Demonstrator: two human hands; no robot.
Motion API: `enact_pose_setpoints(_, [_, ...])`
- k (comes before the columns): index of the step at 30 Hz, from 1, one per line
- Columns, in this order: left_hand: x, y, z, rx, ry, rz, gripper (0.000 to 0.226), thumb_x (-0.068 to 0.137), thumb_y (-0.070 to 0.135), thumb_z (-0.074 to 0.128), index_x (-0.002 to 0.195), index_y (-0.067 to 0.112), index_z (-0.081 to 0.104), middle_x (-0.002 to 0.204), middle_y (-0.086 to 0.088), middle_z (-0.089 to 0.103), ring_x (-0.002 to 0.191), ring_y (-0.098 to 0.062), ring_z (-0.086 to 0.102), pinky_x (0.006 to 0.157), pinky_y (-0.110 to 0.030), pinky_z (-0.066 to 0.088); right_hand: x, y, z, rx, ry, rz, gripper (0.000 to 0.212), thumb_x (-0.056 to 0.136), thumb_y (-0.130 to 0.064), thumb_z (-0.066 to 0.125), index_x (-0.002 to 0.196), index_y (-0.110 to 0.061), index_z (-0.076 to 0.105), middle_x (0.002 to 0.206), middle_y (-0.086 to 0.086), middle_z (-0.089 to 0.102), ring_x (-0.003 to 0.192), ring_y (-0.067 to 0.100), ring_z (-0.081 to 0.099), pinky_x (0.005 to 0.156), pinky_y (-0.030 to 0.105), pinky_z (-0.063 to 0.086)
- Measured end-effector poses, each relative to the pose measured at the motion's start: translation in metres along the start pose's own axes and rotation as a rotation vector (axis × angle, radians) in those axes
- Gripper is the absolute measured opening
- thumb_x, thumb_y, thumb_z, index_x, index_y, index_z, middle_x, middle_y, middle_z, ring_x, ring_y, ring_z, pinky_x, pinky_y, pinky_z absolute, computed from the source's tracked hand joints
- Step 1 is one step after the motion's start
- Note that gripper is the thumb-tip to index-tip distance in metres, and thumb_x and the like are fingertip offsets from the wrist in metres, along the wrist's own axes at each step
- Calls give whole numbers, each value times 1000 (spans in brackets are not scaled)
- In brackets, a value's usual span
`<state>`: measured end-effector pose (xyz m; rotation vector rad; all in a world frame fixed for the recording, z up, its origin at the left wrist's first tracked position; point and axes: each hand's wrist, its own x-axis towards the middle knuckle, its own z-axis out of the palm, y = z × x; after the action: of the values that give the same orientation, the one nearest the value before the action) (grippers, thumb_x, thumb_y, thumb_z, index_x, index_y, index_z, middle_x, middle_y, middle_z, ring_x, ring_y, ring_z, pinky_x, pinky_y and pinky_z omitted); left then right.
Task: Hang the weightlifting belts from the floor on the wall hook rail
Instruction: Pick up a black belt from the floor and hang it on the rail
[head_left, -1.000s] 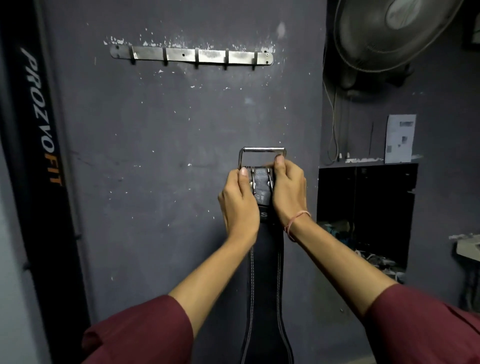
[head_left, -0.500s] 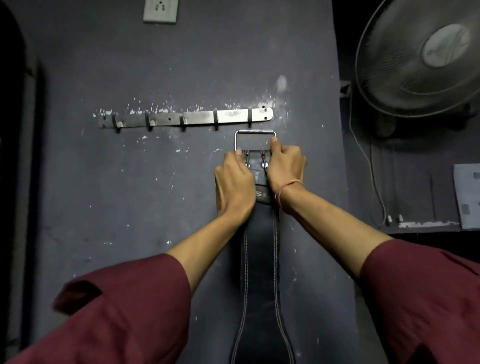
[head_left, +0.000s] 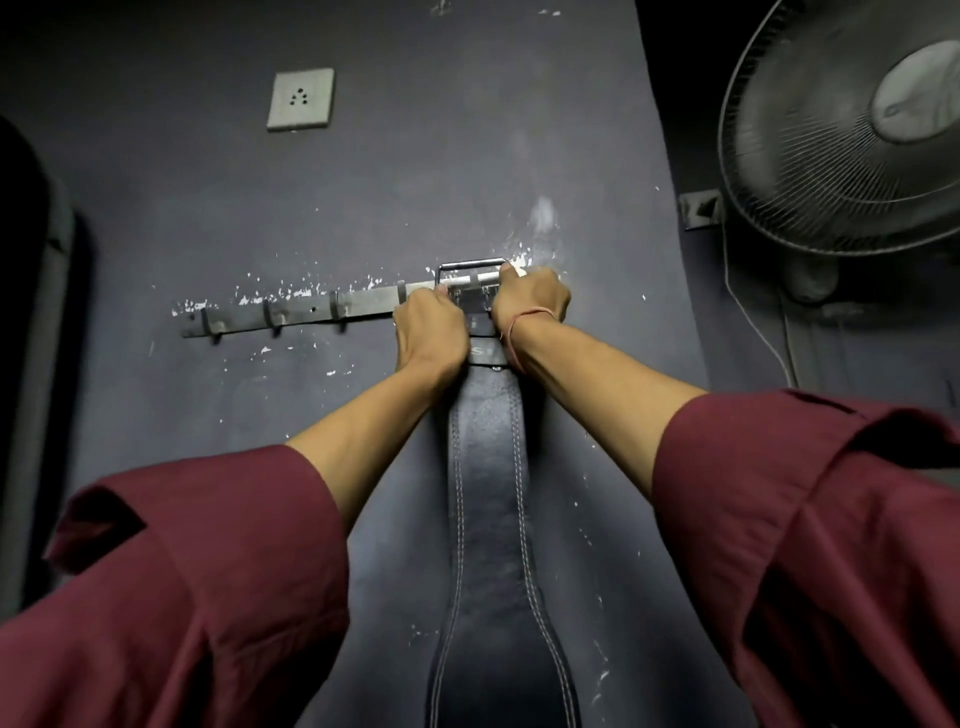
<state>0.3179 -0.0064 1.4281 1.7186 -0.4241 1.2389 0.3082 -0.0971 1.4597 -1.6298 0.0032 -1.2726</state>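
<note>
Dark grey wall (head_left: 208, 208) carries the hook rail (head_left: 301, 314). My left grip (head_left: 428, 332) and right grip (head_left: 530, 301) both clamp the weightlifting belt (head_left: 488, 467), its buckle (head_left: 470, 273) over the rail's right end.

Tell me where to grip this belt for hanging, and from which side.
Grip the belt at its narrow end just below the buckle, one hand from each side edge, as the left hand and right hand do. The open buckle frame is then left clear above them for hooking on the rail.
</note>
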Motion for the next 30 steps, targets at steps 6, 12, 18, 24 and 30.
enact_pose_setpoints(6, [-8, -11, 11, -17, -56, -20, 43, 105, 19, 33, 89, -9, 62, 105, -30, 66, 99, -44, 61, 79, -44, 46, 0, 20, 1, -85, -9, 25, 43, 102, -32, 41, 119, 1, 64, 124, 21, 64, 116, 35, 59, 87, 32, 46])
enact_pose_setpoints(12, [-23, -23, 14, -47, -37, 43, 48, 107, 21, 31, 59, 16, 36, 75, -22, 56, 74, -36, 48, 65, -34, 30, -21, 37, 1, -105, 26, -73, 52, 103, -39, 37, 100, 1, 70, 109, 24, 68, 106, 39, 61, 69, 30, 33])
enact_pose_setpoints(18, [-57, -46, 7, -174, -149, 46, 37, 105, 38, 34, 109, 11, 57, 108, -8, 66, 104, -26, 57, 85, -35, 40, -61, 75, -18, -251, -61, -265, 50, 101, -49, 32, 105, -11, 63, 110, 20, 68, 104, 41, 60, 71, 36, 37])
enact_pose_setpoints(24, [-106, -73, -1, -108, -92, 107, 30, 101, 27, 45, 125, 11, 53, 123, -11, 55, 117, -28, 48, 101, -43, 41, -118, 103, -40, -283, -99, -264, 41, 98, -48, 42, 122, -16, 52, 122, 10, 58, 115, 31, 54, 93, 41, 45])
enact_pose_setpoints(30, [-205, -109, -27, -150, -180, 104, 24, 101, 27, 44, 123, 22, 51, 118, 3, 53, 111, -17, 47, 98, -44, 44, -219, 134, -53, -180, -188, -154, 35, 98, -37, 51, 126, -16, 49, 126, 6, 47, 119, 22, 46, 101, 32, 39])
